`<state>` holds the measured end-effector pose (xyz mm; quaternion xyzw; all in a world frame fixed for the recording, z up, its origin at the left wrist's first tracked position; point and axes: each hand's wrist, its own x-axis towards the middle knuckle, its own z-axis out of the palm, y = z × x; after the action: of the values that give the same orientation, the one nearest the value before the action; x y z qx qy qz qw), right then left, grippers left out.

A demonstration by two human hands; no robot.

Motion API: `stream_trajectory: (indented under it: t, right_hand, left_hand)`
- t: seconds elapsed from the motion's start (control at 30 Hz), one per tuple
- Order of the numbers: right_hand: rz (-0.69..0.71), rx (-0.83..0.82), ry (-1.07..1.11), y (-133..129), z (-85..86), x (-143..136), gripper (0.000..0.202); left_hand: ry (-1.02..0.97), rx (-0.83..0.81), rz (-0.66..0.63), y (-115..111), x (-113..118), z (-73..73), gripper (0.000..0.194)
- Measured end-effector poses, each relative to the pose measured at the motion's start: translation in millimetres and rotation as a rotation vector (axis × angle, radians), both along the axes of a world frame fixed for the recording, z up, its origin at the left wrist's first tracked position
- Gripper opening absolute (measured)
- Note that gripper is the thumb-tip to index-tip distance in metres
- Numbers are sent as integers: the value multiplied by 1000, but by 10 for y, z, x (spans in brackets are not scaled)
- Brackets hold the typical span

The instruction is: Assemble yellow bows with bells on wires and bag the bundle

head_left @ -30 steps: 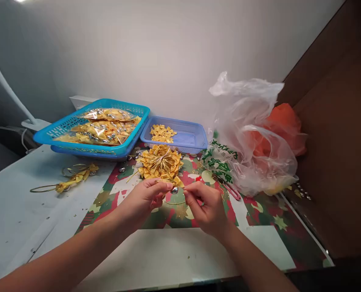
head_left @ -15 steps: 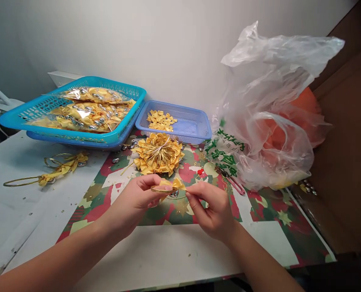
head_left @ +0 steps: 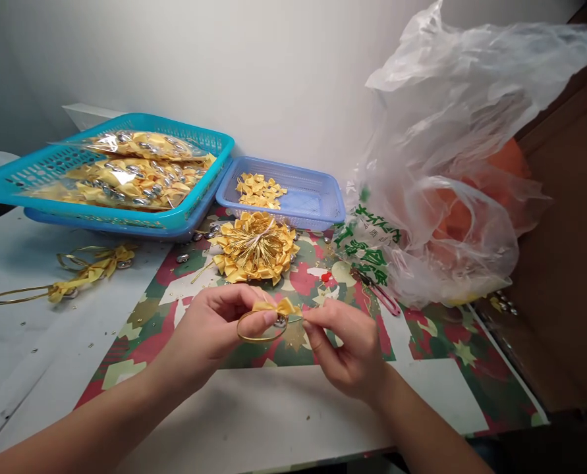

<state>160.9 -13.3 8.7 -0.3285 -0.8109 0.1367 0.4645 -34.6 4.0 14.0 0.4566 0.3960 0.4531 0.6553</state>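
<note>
Loop in hand: one gold loop (head_left: 261, 340) at the near side of the bow bundle (head_left: 256, 247), held above the patterned paper (head_left: 323, 352).
Progress: yellow bow (head_left: 287, 305) and silver bell (head_left: 280, 322) sit together at the loop – piece looks part-made, by my judgement; whether the fastening is secure, cannot tell.
Done, apparently: looped pieces (head_left: 83, 280) with bows and bells, left of the bundle.
Left over: the bundle itself, strands gathered at its centre; loose bows (head_left: 261, 191) just behind it, in the small blue basket (head_left: 317, 197).
Left hand (head_left: 214, 326): closed, thumb pressed over the loop beside bow and bell; fingers beneath mostly hidden.
Right hand (head_left: 345, 345): thumb and forefinger together, pinching what appears to be the cord end (head_left: 296, 320) by the bow.
Farther out: turquoise basket (head_left: 194, 209) with filled packets (head_left: 135, 181), behind-left of the bundle – pink-handled tool (head_left: 385, 299) and plastic bag (head_left: 431, 158) to its right.
</note>
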Motion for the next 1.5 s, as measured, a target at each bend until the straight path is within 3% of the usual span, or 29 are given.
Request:
stream_trajectory:
  t: [1.03, 1.3, 1.5]
  right_hand:
    - [3, -3, 1, 11, -35, 1, 15]
    - [-1, -100, 36, 25, -41, -13, 15]
    - [69, -250, 132, 68, -64, -5, 16]
  left_hand:
    - [5, 37, -30, -5, 5, -38, 22]
    - [29, -90, -56, 12, 14, -43, 26]
    - [39, -343, -146, 21, 25, -6, 33]
